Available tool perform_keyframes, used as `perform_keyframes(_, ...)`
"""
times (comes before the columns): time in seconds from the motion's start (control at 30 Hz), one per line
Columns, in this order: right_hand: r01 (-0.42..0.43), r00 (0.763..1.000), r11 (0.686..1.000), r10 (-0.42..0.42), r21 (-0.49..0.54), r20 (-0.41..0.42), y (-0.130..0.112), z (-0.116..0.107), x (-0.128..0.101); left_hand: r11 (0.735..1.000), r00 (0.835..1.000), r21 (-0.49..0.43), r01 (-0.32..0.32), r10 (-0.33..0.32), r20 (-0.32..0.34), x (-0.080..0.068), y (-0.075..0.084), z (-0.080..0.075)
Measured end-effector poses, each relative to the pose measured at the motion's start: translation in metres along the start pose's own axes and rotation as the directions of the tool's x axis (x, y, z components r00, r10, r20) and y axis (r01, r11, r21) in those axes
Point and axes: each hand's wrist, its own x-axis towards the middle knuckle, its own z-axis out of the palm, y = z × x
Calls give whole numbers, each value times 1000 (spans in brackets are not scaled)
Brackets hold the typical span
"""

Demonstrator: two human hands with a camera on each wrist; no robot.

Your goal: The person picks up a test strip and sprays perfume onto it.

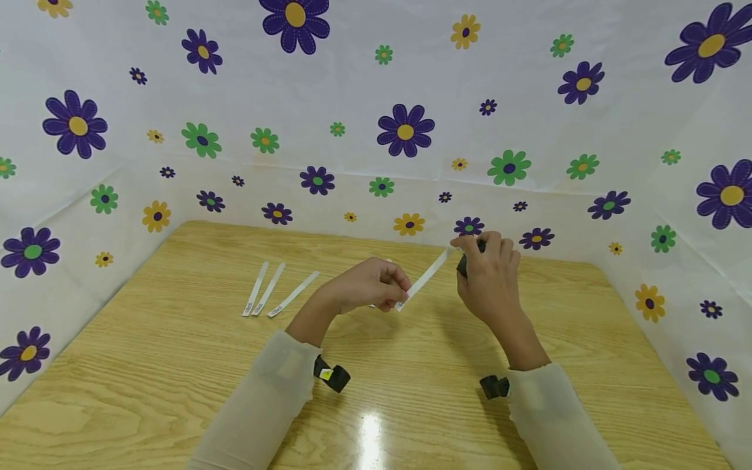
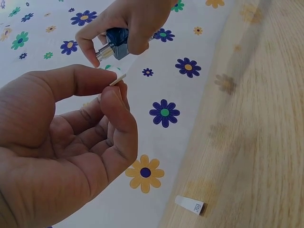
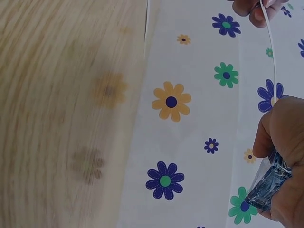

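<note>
Two hands hold a paper strip and a small bottle above a wooden worktop.

Head view: the left hand (image 1: pixel 367 285) pinches the lower end of a narrow white paper strip (image 1: pixel 424 279), raised over the light wooden worktop (image 1: pixel 176 365); the right hand (image 1: pixel 489 274) is curled round a small dark bottle (image 1: pixel 464 263) at the strip's upper end. Three more white paper strips (image 1: pixel 271 291) lie side by side on the worktop, to the left. Left wrist view: thumb and forefinger grip the strip's end (image 2: pixel 118 79); the other hand holds the small blue glass bottle (image 2: pixel 114 42), its silver top just beside the strip. Right wrist view: the fingers wrap the clear blue glass bottle (image 3: pixel 271 183), the strip (image 3: pixel 270 42) running from it to the far fingers.
</note>
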Motion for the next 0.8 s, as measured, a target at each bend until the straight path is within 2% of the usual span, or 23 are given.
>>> perform_keyframes(0.27, 5, 1000, 1000, -5, -12, 10, -2, 1, 0, 1000, 1000, -9, -4, 4, 8, 1, -1, 0)
perform_keyframes(0.6, -35, 998, 999, 35, -19, 43, -2, 2, 0, 1000, 1000, 1, -2, 2, 14, 1, -3, -1)
perform_keyframes(0.8, -48, 998, 999, 48, -3, 37, 0, 3, 0, 1000, 1000, -3, 0, 0, 12, 2, -4, -2)
